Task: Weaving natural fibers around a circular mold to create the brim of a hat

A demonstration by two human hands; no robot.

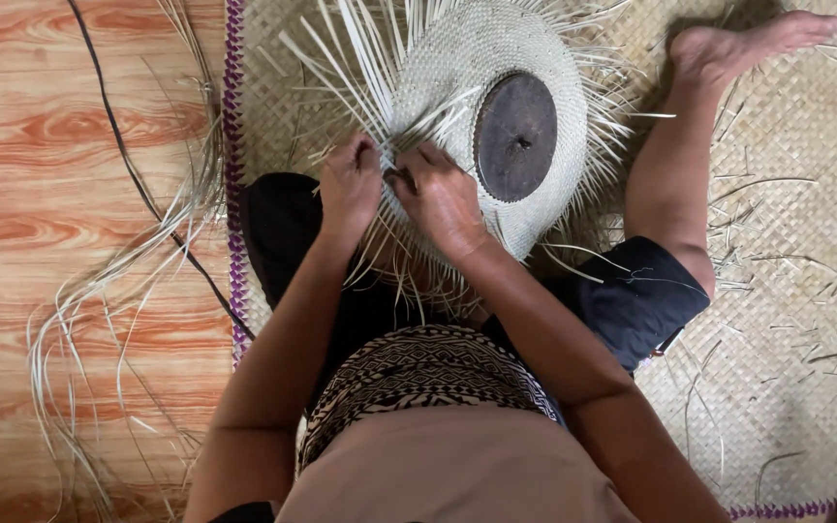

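Woven hat (457, 68), pale straw, fine tight plaiting, unfinished rim bristling with loose flat strips; lies on the person's lap and on the mat. Round dark wooden block (515, 138), dull, sits in the crown. Left hand (349, 186) closed, pinching strips at the rim. Right hand (438, 194) closed, gripping strips just beside it. Mat (787, 291): checker-woven, tan, purple zigzag edging. Loose straw bundle (118, 291) on orange wood-grain floor (21, 145).

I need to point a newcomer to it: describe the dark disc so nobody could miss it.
Start at the woven mat the person sits on, then find the pale half-woven round piece with loose strips by both hands. The dark disc sits on its crown: brown, smooth, round, the only unwoven thing there.
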